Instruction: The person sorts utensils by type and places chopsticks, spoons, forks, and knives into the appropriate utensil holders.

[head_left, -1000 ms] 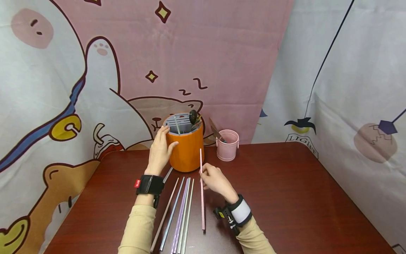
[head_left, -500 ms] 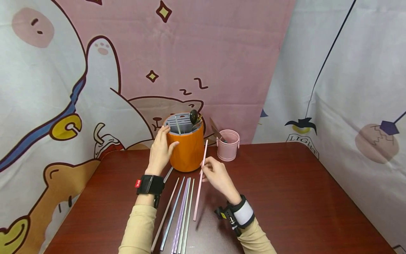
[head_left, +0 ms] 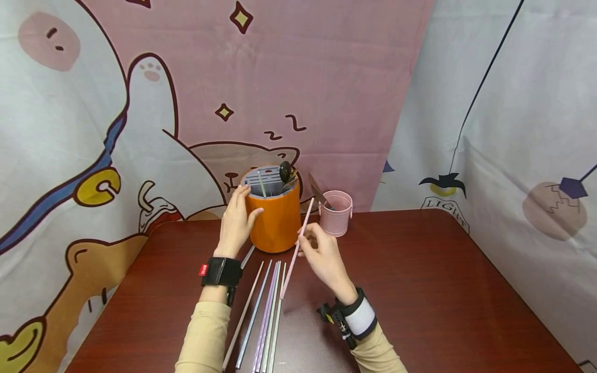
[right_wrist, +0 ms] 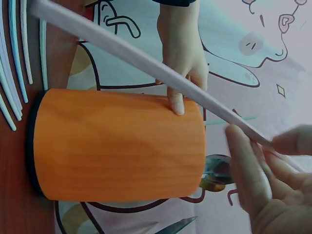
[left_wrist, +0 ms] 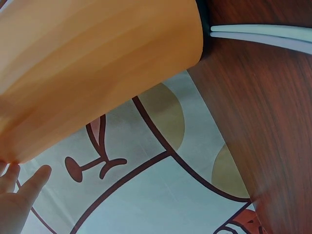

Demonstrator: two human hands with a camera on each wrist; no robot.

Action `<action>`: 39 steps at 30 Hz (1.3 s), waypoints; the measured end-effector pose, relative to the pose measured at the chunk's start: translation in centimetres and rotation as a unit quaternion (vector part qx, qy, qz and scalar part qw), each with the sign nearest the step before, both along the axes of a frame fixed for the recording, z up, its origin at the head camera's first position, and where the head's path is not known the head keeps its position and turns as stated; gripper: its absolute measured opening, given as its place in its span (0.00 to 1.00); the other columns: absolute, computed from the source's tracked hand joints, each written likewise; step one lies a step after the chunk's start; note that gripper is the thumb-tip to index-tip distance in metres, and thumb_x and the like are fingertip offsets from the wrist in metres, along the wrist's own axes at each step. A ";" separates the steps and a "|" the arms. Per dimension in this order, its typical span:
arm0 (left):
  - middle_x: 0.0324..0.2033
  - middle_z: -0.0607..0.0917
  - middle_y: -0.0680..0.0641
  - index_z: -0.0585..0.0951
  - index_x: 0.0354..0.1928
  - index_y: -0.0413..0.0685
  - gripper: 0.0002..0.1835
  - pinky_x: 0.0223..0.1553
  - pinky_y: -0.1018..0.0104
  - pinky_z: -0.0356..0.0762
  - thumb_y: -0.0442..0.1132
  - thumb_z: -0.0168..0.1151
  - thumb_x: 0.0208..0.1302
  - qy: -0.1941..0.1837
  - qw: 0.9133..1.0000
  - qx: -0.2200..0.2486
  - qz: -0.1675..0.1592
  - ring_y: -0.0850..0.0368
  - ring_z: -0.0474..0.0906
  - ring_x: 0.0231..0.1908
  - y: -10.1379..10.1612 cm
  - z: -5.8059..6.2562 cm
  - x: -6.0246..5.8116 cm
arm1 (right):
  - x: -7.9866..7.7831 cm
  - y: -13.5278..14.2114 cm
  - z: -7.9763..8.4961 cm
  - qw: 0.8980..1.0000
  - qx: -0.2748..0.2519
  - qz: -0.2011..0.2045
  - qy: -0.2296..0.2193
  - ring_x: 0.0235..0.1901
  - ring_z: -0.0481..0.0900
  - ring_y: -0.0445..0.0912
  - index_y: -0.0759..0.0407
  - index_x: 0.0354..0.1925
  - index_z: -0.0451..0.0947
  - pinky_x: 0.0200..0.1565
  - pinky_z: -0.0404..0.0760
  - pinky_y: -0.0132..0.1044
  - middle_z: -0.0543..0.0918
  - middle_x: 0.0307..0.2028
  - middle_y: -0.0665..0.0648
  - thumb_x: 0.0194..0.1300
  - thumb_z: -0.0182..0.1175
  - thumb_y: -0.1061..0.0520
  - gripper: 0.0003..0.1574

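Note:
In the head view my right hand (head_left: pixel 325 259) pinches a pink chopstick (head_left: pixel 290 272) between thumb and fingers. The chopstick is tilted, its upper end between the orange utensil holder (head_left: pixel 276 228) and the pink bucket, its lower end over the chopsticks on the table. My left hand (head_left: pixel 235 223) rests on the holder's left side, fingers reaching its rim and thumb against the front. Pale blue (head_left: pixel 254 316), purple (head_left: pixel 267 316), greenish (head_left: pixel 278 316) and brownish-pink chopsticks lie in front of the holder. A pale green stick (right_wrist: pixel 229 120) shows past its top in the right wrist view.
The holder's grey slotted insert (head_left: pixel 255 178) has a dark, round-headed utensil (head_left: pixel 285 171) standing at its right. A pink bucket (head_left: pixel 335 220) with a brown blade-like item (head_left: pixel 317 191) stands to the right. A patterned cloth (head_left: pixel 336 103) hangs directly behind the table.
My right hand has lifted the pink chopstick up and away, tilting its upper end to the right and swinging its lower end left over the others. My left hand has stayed on the holder.

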State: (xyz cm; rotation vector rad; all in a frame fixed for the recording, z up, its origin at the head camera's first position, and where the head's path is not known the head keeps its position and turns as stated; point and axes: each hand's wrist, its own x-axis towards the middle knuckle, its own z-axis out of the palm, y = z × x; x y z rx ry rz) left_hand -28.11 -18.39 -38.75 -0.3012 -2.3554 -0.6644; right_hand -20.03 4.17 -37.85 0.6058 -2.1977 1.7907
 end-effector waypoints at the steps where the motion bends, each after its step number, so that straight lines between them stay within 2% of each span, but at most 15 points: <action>1: 0.65 0.68 0.40 0.65 0.65 0.36 0.34 0.61 0.46 0.70 0.47 0.62 0.62 0.000 1.000 0.000 0.001 0.44 0.59 0.70 0.0 0.0 0.0 | 0.1 -0.1 0.1 1.000 -0.013 -0.007 0.018 0.29 0.83 0.55 0.66 0.39 0.75 0.30 0.85 0.34 0.82 0.30 0.66 0.66 0.55 0.66 0.04; 5: 0.65 0.68 0.41 0.66 0.65 0.36 0.34 0.61 0.45 0.70 0.46 0.62 0.61 0.001 1.000 0.000 0.003 0.45 0.59 0.70 0.0 0.1 0.1 | 0.3 -0.4 0.9 0.990 -0.081 -0.047 0.101 0.32 0.85 0.49 0.71 0.41 0.73 0.32 0.86 0.37 0.83 0.33 0.68 0.67 0.54 0.66 0.06; 9: 0.65 0.68 0.40 0.66 0.65 0.36 0.34 0.61 0.45 0.70 0.46 0.63 0.61 0.001 1.000 -0.002 0.000 0.45 0.60 0.70 0.0 0.2 0.0 | 0.1 -1.0 2.2 0.968 -0.152 -0.085 0.182 0.36 0.84 0.39 0.75 0.42 0.69 0.35 0.86 0.41 0.81 0.35 0.72 0.68 0.52 0.67 0.09; 12: 0.65 0.68 0.41 0.65 0.65 0.36 0.34 0.62 0.46 0.69 0.45 0.63 0.61 -0.002 1.000 -0.001 -0.001 0.45 0.59 0.70 0.1 0.3 0.1 | -0.5 -1.7 3.3 0.949 -0.189 -0.094 0.233 0.38 0.83 0.38 0.78 0.43 0.67 0.38 0.85 0.44 0.79 0.37 0.74 0.68 0.50 0.70 0.08; 17: 0.65 0.68 0.41 0.66 0.64 0.36 0.33 0.63 0.47 0.68 0.44 0.63 0.61 -0.002 1.000 0.000 0.001 0.46 0.59 0.70 0.1 0.3 0.0 | -2.0 -3.0 4.3 0.929 -0.178 -0.132 0.297 0.34 0.85 0.49 0.75 0.43 0.68 0.39 0.85 0.43 0.81 0.37 0.70 0.67 0.50 0.71 0.07; 22: 0.65 0.68 0.41 0.66 0.64 0.36 0.33 0.63 0.47 0.69 0.45 0.63 0.61 -0.002 1.000 0.000 -0.003 0.46 0.59 0.71 0.2 0.2 0.1 | -3.2 -3.9 4.5 0.914 -0.129 -0.183 0.338 0.31 0.85 0.53 0.70 0.43 0.71 0.33 0.85 0.32 0.82 0.37 0.65 0.65 0.53 0.70 0.07; 25: 0.65 0.68 0.41 0.66 0.64 0.36 0.33 0.62 0.47 0.69 0.45 0.63 0.61 0.000 1.000 0.001 -0.004 0.46 0.59 0.70 0.2 0.2 0.1 | -3.7 -4.2 4.5 0.910 -0.105 -0.193 0.351 0.31 0.84 0.52 0.68 0.44 0.73 0.29 0.83 0.29 0.82 0.38 0.64 0.65 0.54 0.70 0.08; 28: 0.65 0.68 0.41 0.66 0.64 0.36 0.33 0.62 0.46 0.70 0.46 0.63 0.61 -0.001 1.000 -0.001 -0.002 0.46 0.59 0.70 0.2 0.2 0.2 | -4.0 -4.4 4.4 0.911 -0.087 -0.195 0.354 0.32 0.83 0.50 0.67 0.44 0.74 0.28 0.82 0.30 0.82 0.38 0.63 0.66 0.54 0.68 0.08; 34: 0.65 0.68 0.41 0.66 0.64 0.36 0.33 0.61 0.46 0.70 0.46 0.63 0.61 -0.004 1.000 -0.001 0.000 0.46 0.59 0.70 0.1 0.2 0.2 | -4.9 -5.0 4.5 0.921 -0.021 -0.186 0.343 0.36 0.82 0.47 0.65 0.44 0.73 0.36 0.83 0.32 0.82 0.38 0.61 0.70 0.52 0.61 0.08; 39: 0.65 0.69 0.40 0.67 0.63 0.35 0.33 0.60 0.46 0.71 0.45 0.64 0.60 0.007 1.000 -0.004 -0.003 0.45 0.60 0.70 0.1 0.2 0.2 | -5.7 -5.9 4.6 0.926 0.050 -0.173 0.331 0.40 0.82 0.48 0.66 0.43 0.73 0.41 0.83 0.34 0.81 0.39 0.60 0.71 0.50 0.61 0.09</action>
